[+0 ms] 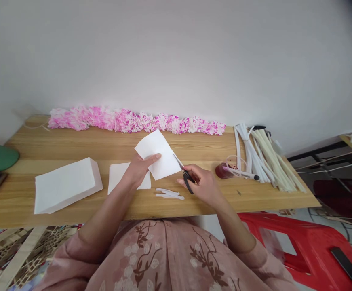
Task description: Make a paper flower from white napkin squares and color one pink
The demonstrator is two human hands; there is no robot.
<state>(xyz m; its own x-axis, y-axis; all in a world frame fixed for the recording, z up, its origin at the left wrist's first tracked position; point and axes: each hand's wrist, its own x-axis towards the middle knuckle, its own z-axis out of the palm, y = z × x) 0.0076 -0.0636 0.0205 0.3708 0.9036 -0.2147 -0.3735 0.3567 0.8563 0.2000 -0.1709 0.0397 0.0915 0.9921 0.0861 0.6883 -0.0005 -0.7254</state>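
My left hand [139, 166] grips a white paper sheet [159, 151], thumb on top, tilted above the wooden table. I cannot tell whether it is one sheet or several layers. In my right hand [204, 182] are black-handled scissors [188, 180], their blades at the sheet's right edge. Beneath my left wrist lies another white paper piece [118, 173], flat on the table. Several narrow white strips [169, 194] rest just below the held sheet. To the left stands a thick stack of white paper [68, 186].
Pink-and-white ruffled paper flowers [118, 119] line the wall side of the wooden table [218, 202]. At right are a jar of dark red liquid [222, 171], a white pen-like tube [244, 173], and bundles of white [250, 151] and cream strips [272, 161]. A red stool [309, 238] stands below.
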